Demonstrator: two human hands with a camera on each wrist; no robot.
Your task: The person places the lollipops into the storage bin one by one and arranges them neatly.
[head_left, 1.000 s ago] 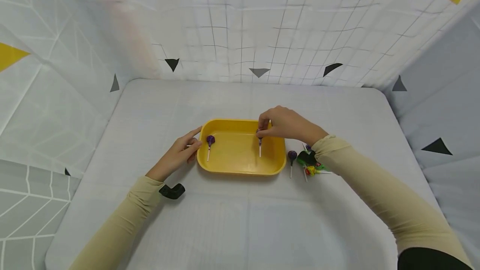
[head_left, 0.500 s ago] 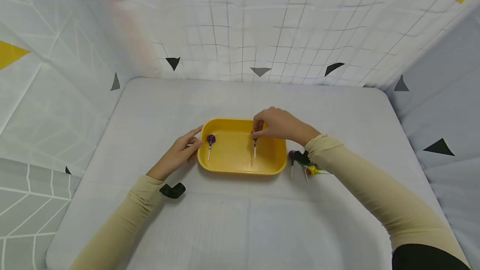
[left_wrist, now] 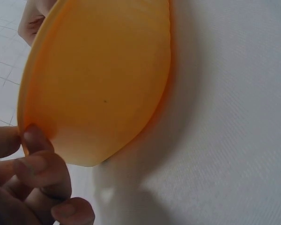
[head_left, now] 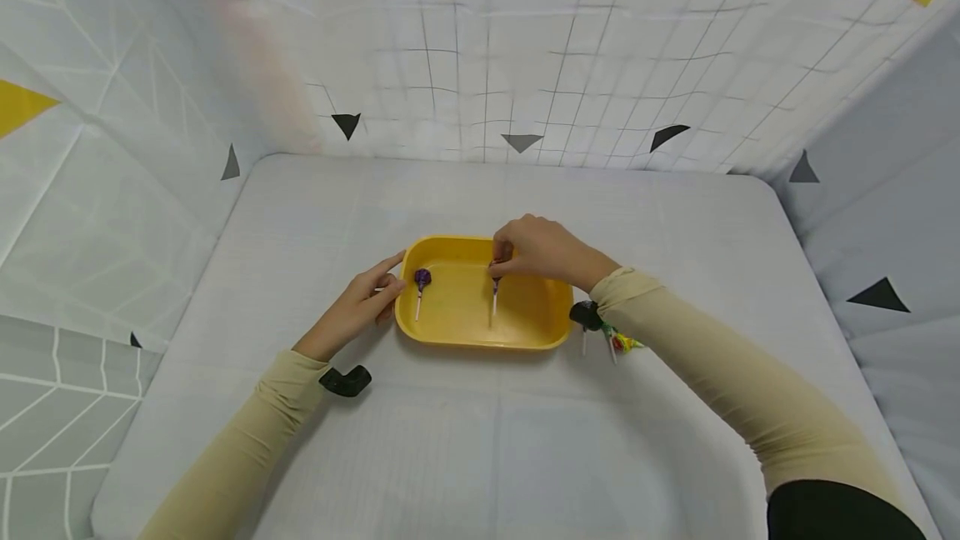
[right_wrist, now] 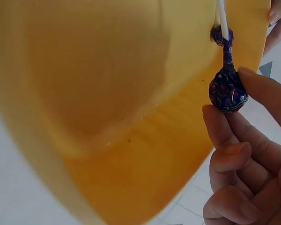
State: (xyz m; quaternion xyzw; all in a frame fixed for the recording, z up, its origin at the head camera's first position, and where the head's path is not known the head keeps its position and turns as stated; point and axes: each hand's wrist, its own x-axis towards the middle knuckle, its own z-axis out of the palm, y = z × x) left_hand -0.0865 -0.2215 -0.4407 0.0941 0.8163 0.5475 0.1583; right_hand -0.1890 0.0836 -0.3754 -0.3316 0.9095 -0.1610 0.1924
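Note:
A yellow tray (head_left: 457, 338) lies on the table, and my left hand (head_left: 352, 307) holds its left rim. In the left wrist view the fingers (left_wrist: 40, 164) are curled at the tray's edge. Over the tray's middle, my right hand (head_left: 543, 250) pinches a purple-wrapped lollipop (right_wrist: 228, 93) by its candy end, white stick pointing down toward the tray floor. Another purple lollipop (head_left: 422, 278) lies inside the tray near its left end, stick toward me; the right wrist view shows part of its head (right_wrist: 218, 35) behind the held one.
Right of the tray lie more lollipops (head_left: 619, 342) with green, yellow and red wrappers, partly hidden by the right sleeve and a black wrist device (head_left: 586, 315). A white-covered table (head_left: 450, 448) spreads around, with patterned cloth walls (head_left: 480, 48) behind and beside it.
My right hand has moved left over the tray with the lollipop, from its right part toward the middle. My left hand and the tray stay in place.

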